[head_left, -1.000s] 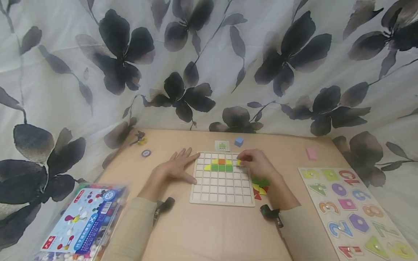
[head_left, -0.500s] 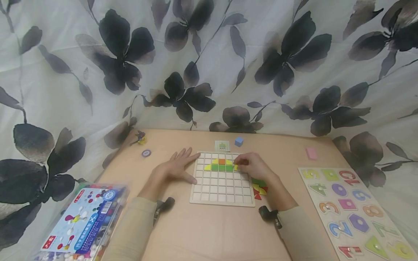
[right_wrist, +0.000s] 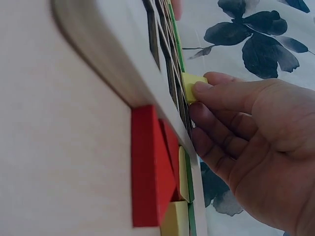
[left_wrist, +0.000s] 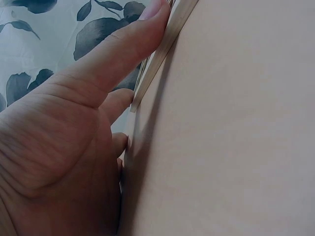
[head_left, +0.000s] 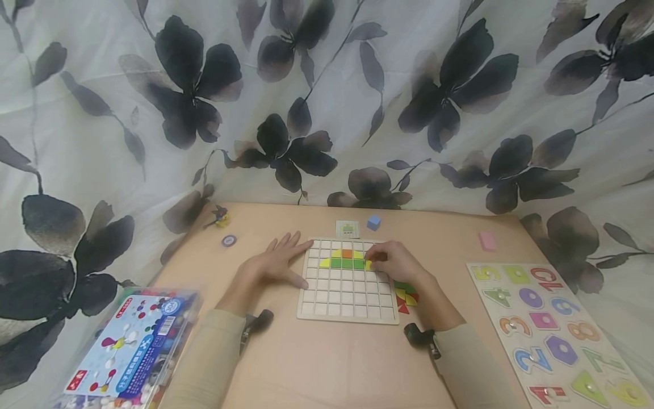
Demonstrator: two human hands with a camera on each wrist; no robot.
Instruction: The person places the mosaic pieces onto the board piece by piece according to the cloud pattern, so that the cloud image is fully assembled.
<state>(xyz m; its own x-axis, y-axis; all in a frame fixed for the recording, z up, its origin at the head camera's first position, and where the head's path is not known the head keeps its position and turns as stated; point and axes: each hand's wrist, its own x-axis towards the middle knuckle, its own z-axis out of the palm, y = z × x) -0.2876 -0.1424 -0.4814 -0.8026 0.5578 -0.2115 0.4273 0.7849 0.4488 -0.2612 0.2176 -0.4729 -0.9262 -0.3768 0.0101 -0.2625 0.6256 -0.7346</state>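
Observation:
A wooden grid board (head_left: 341, 313) lies in the middle of the table. Green squares (head_left: 347, 263), an orange square (head_left: 347, 253) and yellow pieces (head_left: 325, 263) fill some of its upper cells. My right hand (head_left: 397, 262) pinches a yellow piece (right_wrist: 191, 87) between thumb and fingers, at the right end of the green row, at cell level. My left hand (head_left: 273, 264) has its fingers spread at the board's left side; in the left wrist view its thumb (left_wrist: 123, 54) touches the board's edge (left_wrist: 162, 51).
Red, yellow and green pieces (head_left: 407, 296) lie by the board's right edge. Behind the board are a pattern card (head_left: 347, 228) and a blue cube (head_left: 374, 222). A number puzzle (head_left: 557, 329) lies right; a boxed molecular model kit (head_left: 122, 346) stands left.
My right hand has moved left and slightly toward me with the yellow piece, from near the board's right edge to the end of the green row. The left hand stays put.

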